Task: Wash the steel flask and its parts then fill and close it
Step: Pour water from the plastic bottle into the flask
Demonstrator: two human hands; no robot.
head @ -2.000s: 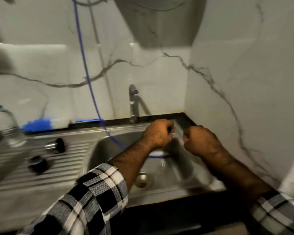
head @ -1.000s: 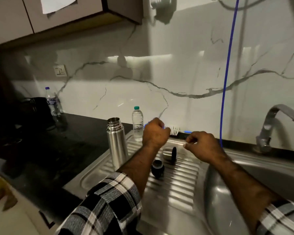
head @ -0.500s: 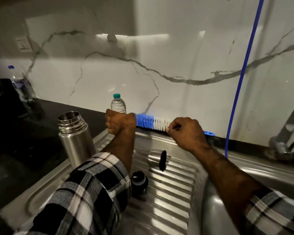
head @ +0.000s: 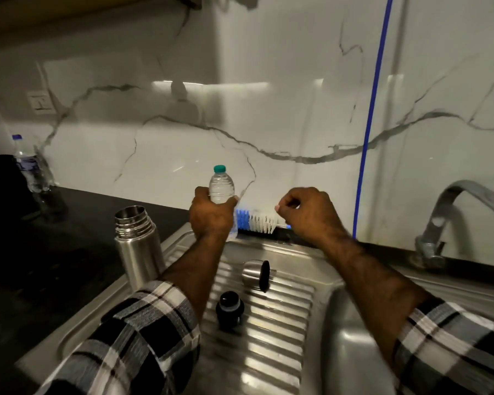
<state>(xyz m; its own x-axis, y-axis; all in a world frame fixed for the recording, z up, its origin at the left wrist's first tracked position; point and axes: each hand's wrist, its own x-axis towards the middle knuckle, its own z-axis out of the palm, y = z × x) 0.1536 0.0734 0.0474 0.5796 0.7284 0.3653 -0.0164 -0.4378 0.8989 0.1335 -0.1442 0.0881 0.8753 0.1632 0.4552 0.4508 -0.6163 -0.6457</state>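
Note:
The steel flask (head: 139, 246) stands upright and uncapped at the left edge of the ribbed drainboard (head: 271, 332). Its steel cup lid (head: 256, 275) lies on its side on the ribs, and the black stopper (head: 229, 307) stands just in front of it. My left hand (head: 211, 216) grips a small clear water bottle (head: 220, 187) with a green cap, lifted above the back of the drainboard. My right hand (head: 307, 213) hovers beside it with curled fingers and holds nothing that I can see. A blue-and-white bottle brush (head: 258, 222) lies along the wall behind my hands.
The sink basin (head: 354, 352) lies at the right, with a steel tap (head: 454, 218) above its back rim. A blue hose (head: 371, 115) hangs down the marble wall. On the dark counter at the left stands another plastic bottle (head: 30, 166) by a black object.
My view swung from the sink to the drainboard. My left hand took the small water bottle and lifted it. My right hand came off the brush and rose beside it.

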